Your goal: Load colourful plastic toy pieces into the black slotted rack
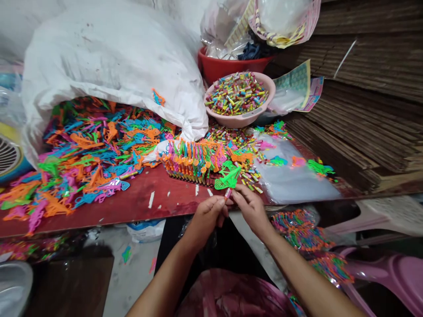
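My left hand (pixel 207 211) is closed in a pinch at the lower end of a small pink-and-white tube (pixel 228 193). My right hand (pixel 250 207) is closed at the top of that tube, by a bright green plastic toy piece (pixel 228 177) with a perforated paddle-like end. Its fingertips are partly hidden, and I cannot tell whether tube and toy piece are joined. Just beyond my hands, a dark rack (pixel 185 179) holds rows of upright tubes topped with orange, blue, green and pink toy pieces. Loose small tubes (pixel 249 178) lie right of it.
A white sack (pixel 115 57) spills a heap of coloured plastic pieces (pixel 99 145) over the red table (pixel 139 200). Behind stands a pink bowl (pixel 244 118) of small tubes. Clear plastic bags (pixel 294 182) lie at right, beside stacked cardboard (pixel 363 110). A pink chair (pixel 393 277) stands below.
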A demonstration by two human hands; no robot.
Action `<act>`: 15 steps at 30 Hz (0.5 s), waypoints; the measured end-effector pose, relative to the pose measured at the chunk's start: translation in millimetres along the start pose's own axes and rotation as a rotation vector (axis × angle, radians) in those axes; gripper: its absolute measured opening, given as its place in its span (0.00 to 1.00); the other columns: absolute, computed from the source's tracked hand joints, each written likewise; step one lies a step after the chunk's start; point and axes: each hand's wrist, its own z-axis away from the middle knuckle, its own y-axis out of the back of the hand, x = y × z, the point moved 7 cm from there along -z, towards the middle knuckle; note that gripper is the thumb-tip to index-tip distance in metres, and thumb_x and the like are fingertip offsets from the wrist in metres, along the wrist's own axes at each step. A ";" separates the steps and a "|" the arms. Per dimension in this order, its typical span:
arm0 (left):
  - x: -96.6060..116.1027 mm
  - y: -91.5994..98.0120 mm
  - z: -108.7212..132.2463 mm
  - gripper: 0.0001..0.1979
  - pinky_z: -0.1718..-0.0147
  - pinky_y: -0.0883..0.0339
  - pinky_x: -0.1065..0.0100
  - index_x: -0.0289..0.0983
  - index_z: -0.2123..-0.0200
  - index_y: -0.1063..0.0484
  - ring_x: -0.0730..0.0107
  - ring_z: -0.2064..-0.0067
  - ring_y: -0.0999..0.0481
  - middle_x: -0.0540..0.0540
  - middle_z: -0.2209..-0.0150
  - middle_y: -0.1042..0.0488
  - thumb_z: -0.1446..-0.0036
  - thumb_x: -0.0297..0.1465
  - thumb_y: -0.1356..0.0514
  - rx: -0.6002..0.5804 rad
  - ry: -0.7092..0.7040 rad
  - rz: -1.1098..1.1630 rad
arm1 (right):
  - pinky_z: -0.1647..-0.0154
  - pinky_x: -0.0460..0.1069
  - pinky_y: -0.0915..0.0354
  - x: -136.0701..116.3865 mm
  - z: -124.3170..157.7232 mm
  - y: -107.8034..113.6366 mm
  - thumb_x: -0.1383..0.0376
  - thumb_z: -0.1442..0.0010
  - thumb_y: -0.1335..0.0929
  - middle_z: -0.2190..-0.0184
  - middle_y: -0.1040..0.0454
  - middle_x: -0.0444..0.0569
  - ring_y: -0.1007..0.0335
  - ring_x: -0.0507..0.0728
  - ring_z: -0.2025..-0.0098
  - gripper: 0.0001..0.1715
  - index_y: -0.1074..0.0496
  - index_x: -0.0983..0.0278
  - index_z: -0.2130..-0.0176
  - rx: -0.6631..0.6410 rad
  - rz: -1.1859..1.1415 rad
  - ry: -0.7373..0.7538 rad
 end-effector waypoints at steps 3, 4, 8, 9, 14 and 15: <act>1.3 -2.8 -1.5 0.21 0.75 0.48 0.69 0.37 0.73 0.31 0.74 0.78 0.41 0.51 0.80 0.37 0.36 0.46 0.49 -0.071 -0.004 -0.030 | 0.58 0.49 0.32 1.0 -2.8 -13.6 0.55 0.38 0.32 0.64 0.24 0.46 0.28 0.55 0.61 0.13 0.23 0.61 0.63 -0.118 -0.172 -0.084; 1.0 -1.8 -2.1 0.22 0.75 0.48 0.69 0.37 0.74 0.31 0.74 0.78 0.40 0.51 0.81 0.37 0.36 0.46 0.49 -0.063 -0.007 -0.061 | 0.58 0.49 0.32 1.7 -3.5 -15.8 0.55 0.39 0.31 0.64 0.24 0.46 0.28 0.55 0.61 0.13 0.22 0.61 0.64 -0.127 -0.205 -0.107; -0.9 22.9 -4.8 0.18 0.76 0.44 0.69 0.37 0.70 0.27 0.73 0.78 0.38 0.50 0.78 0.33 0.39 0.44 0.45 0.145 -0.057 -0.182 | 0.63 0.48 0.32 7.5 -7.8 -13.5 0.54 0.43 0.28 0.66 0.22 0.46 0.27 0.54 0.64 0.14 0.22 0.62 0.65 -0.064 -0.229 -0.159; 0.1 37.4 -4.6 0.16 0.74 0.42 0.69 0.37 0.66 0.27 0.72 0.76 0.36 0.50 0.75 0.31 0.39 0.43 0.44 0.251 -0.092 -0.194 | 0.66 0.47 0.33 9.8 -10.0 -9.3 0.54 0.44 0.28 0.68 0.22 0.45 0.28 0.53 0.67 0.14 0.22 0.62 0.66 -0.014 -0.223 -0.163; 23.5 138.4 14.3 0.23 0.58 0.33 0.65 0.36 0.49 0.32 0.68 0.60 0.29 0.45 0.56 0.31 0.48 0.37 0.36 1.072 -0.419 -0.474 | 0.73 0.47 0.31 26.3 -26.0 1.5 0.52 0.50 0.25 0.77 0.25 0.43 0.28 0.53 0.75 0.18 0.28 0.63 0.70 0.127 -0.263 -0.197; 26.1 149.8 8.1 0.31 0.54 0.33 0.62 0.36 0.45 0.35 0.65 0.56 0.29 0.42 0.51 0.32 0.53 0.35 0.33 1.074 -0.440 -0.548 | 0.72 0.48 0.30 28.2 -29.3 0.2 0.52 0.50 0.25 0.77 0.25 0.42 0.26 0.53 0.74 0.19 0.29 0.63 0.70 0.129 -0.263 -0.191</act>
